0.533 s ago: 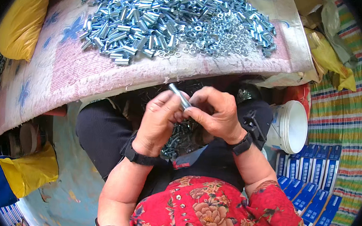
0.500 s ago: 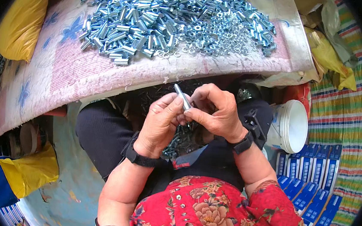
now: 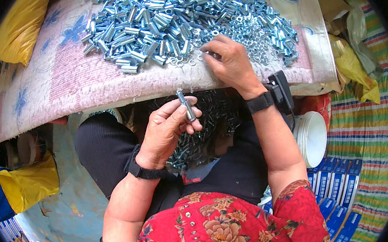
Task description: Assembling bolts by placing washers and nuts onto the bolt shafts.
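Head view shows me both of my hands over my lap, in front of a low table covered with a pink flowered cloth (image 3: 68, 82). My left hand (image 3: 168, 130) is raised just under the table edge and it is closed around a small metal bolt with a sleeve (image 3: 186, 106). The thumb and the first fingers pinch the lower end, and the piece stands tilted, its free end pointing up and a little to the left. My right hand (image 3: 229, 62) is stretched forward onto the cloth. Its fingers are bent down on the near edge of the pile of shiny metal sleeves (image 3: 166, 17), where small washers and nuts (image 3: 252, 34) lie spread flat. I cannot tell if the fingertips already pinch one small piece, because they are curled under and hide it. The two hands are well apart, the right one higher in the picture than the left.

On each wrist I wear a black strap; the one on the right wrist carries a black box-shaped device (image 3: 280, 89). Between my knees, below the left hand, I see a dark heap of more metal parts (image 3: 212, 122) in my lap. A white bucket (image 3: 312, 138) stands just beside my right arm, near a row of blue cartons (image 3: 336, 179) on a striped mat (image 3: 368, 136). A yellow bag (image 3: 27, 182) lies on the floor at my left.
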Action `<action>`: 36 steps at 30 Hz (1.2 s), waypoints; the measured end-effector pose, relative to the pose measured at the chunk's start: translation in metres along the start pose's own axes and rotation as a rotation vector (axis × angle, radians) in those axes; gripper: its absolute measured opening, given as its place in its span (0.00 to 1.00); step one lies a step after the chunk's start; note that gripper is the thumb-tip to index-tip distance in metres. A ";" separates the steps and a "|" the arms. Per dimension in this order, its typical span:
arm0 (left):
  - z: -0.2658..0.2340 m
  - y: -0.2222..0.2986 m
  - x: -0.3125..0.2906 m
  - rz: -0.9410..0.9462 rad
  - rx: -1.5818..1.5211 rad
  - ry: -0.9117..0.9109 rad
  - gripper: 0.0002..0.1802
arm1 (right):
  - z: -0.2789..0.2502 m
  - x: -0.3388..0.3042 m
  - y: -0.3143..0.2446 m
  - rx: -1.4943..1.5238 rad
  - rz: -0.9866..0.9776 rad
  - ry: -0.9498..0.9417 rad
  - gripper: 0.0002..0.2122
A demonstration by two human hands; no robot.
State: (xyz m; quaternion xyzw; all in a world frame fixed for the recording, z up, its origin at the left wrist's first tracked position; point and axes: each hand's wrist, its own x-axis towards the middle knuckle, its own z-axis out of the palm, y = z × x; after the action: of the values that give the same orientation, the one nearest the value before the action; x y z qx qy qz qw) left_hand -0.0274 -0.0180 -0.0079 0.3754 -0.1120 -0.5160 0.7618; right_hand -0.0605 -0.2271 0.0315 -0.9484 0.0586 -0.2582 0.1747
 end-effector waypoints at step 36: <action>-0.007 -0.002 0.001 0.008 0.028 -0.008 0.18 | 0.020 0.030 0.025 -0.346 -0.024 -0.103 0.06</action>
State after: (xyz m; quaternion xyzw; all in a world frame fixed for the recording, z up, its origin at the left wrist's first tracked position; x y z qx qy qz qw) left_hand -0.0243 -0.0159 -0.0143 0.3834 -0.1239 -0.5128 0.7580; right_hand -0.0246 -0.2507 0.0203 -0.9769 0.0816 -0.1972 0.0085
